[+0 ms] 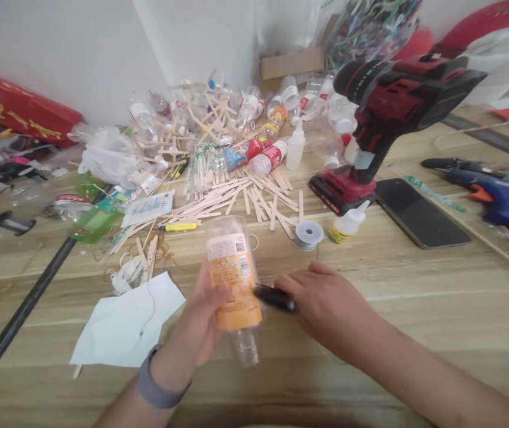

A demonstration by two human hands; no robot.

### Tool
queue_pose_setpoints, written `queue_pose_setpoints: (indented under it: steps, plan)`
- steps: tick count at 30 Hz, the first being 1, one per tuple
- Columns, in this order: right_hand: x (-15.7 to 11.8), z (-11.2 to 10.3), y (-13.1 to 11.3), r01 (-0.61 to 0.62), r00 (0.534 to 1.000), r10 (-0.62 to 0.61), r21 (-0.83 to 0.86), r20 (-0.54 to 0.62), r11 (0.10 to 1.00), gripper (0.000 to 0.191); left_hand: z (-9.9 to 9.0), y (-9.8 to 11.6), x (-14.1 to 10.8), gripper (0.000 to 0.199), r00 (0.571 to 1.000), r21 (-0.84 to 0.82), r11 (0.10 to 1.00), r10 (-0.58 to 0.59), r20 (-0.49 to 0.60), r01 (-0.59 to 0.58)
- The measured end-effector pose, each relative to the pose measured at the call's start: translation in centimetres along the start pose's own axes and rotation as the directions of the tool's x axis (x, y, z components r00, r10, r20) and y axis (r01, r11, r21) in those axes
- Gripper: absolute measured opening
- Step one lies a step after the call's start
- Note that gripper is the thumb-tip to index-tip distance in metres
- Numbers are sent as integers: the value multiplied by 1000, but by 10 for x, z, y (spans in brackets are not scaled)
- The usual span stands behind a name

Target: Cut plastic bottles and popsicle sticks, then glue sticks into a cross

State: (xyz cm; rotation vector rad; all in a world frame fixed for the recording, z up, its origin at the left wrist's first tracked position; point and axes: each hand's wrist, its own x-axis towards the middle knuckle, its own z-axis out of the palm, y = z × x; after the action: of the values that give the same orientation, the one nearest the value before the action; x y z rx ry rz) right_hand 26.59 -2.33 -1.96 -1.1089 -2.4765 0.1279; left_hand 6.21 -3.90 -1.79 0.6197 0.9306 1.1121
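A clear plastic bottle (235, 270) with an orange and white label hangs neck down above the wooden table. My left hand (203, 312) is wrapped round it from the left, with the thumb across the label. In my right hand (326, 303) is a black-handled tool (277, 298), whose thin front end meets the bottle's right side low on the label. The tool is blurred, so its exact kind cannot be made out.
Wooden sticks (236, 193) and plastic bottles (272, 157) lie heaped behind. A red drill (383, 113) stands at right, near a phone (421, 213), a glue gun (490, 190), a wire spool (309, 234) and a glue bottle (348, 224). White paper (125, 324) lies left.
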Motion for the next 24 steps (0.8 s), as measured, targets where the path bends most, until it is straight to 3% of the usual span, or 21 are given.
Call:
queue_pose_setpoints:
  steps: [2, 5, 8, 10, 12, 14, 16, 18, 19, 21, 22, 24]
  plan:
    - [-1, 1, -1, 54, 990, -77, -195, -116, 979, 26, -1, 0, 1, 48, 993, -46, 992, -119, -19, 118]
    - [-1, -3, -3, 49, 969, -125, -334, -212, 941, 27, -2, 1, 3, 49, 954, -73, 952, -293, 61, 297]
    - [0, -5, -5, 30, 965, -120, -354, -234, 935, 28, -1, 1, 3, 51, 944, -71, 944, -312, 110, 321]
    - [0, -1, -5, 24, 973, -97, -323, -209, 946, 29, 1, 0, 1, 49, 969, -73, 967, -239, 68, 243]
    - [0, 4, -5, 14, 989, -50, -248, -140, 969, 27, 1, 0, -1, 46, 996, -44, 995, -90, -7, 90]
    - [0, 7, -6, -42, 999, 40, -88, -25, 995, 20, 1, -1, -2, 58, 997, 13, 997, 75, -37, -74]
    - [1, 3, -8, -180, 978, 158, 170, 135, 969, 15, -1, -1, -3, 68, 985, 52, 984, 170, -3, -170]
    - [3, -5, -10, -392, 900, 229, 461, 370, 797, 18, -2, -1, -3, 58, 984, 44, 984, 169, 49, -171]
    - [3, -9, -11, -506, 837, 205, 574, 507, 644, 22, -2, 0, -3, 49, 987, 33, 988, 147, 72, -149]
    - [5, -17, -11, -684, 708, 40, 669, 705, 290, 30, -1, 1, -4, 38, 989, 11, 996, 90, 119, -92]
    - [5, -20, -10, -735, 665, -57, 665, 745, 133, 34, 0, 2, -5, 37, 988, 1, 998, 68, 139, -68]
    - [6, -21, -10, -767, 639, -177, 638, 748, -73, 41, 1, 3, -6, 36, 987, -28, 999, 38, 159, -34]
